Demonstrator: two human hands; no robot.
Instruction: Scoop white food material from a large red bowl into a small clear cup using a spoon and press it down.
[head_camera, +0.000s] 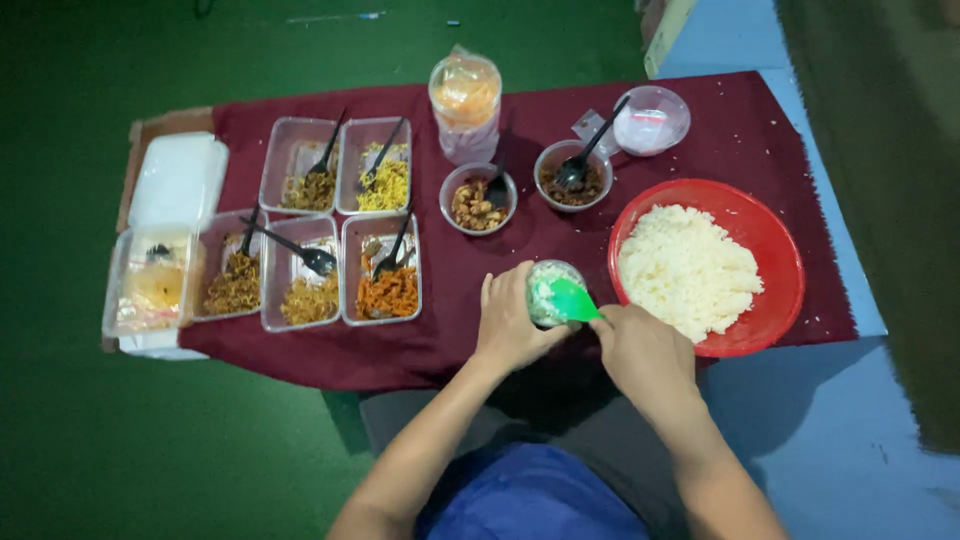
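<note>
My left hand (515, 322) is wrapped around a small cup (553, 290), fingers closed on its side, holding it just above the maroon cloth (450, 340). There's rice in the cup. My right hand (645, 350) is clamped on a green spoon (573, 300), and the spoon's bowl sits right in the mouth of the cup. The two hands are close together, joined only through cup and spoon.

At three o'clock from the cup, just beside it, is the red bowl (775, 245) heaped with white rice (685, 270). At twelve o'clock sit two small round bowls (478, 200), dark bits in them, one with a black spoon (590, 150). Further up, a clear jar (466, 105) with an orange top, and a lidded clear tub (652, 120) at one o'clock.

Over at nine o'clock, well apart from my hands, five rectangular trays (381, 270) hold yellow, brown and orange toppings with black spoons. Beyond them, a stack of white boxes (178, 180).
</note>
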